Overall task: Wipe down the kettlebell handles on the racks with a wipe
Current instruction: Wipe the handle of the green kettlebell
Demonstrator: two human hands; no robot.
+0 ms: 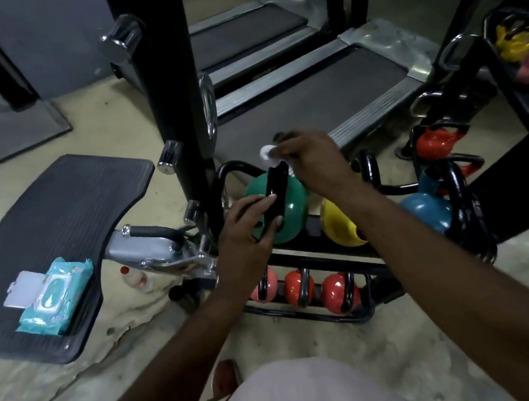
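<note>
You're right in the wiping step here, working the black handle (276, 183) of the green kettlebell (289, 212), which sits on the top shelf of the rack (313, 255) dead ahead at your 12 o'clock. Your left hand (243, 231) grips the lower part of that handle, fingers (272, 225) curled round it and thumb laid up along the side, so it looks like you're steadying the bell. Your right hand (312, 161) is over the top of the handle with its fingertips (278, 154) pinched together on a bunched-up white wipe (265, 154). The wipe is right at the top bend of the handle, though I can't tell if it's pressed on or a hair off. I'd guess only the top is getting covered so far, so the next move is probably dragging the wipe down both sides of the loop, and you'll have to shift that left grip or you'll miss the patch under your palm. After that it's the yellow kettlebell (339, 223) at your 1 o'clock, the blue kettlebell (428, 212) at 2 o'clock, and the small red kettlebells (336, 289) on the bottom shelf. The wipe pack (53, 296) is lying open on the mat (61, 215) at your 9 o'clock if that one dries out
</note>
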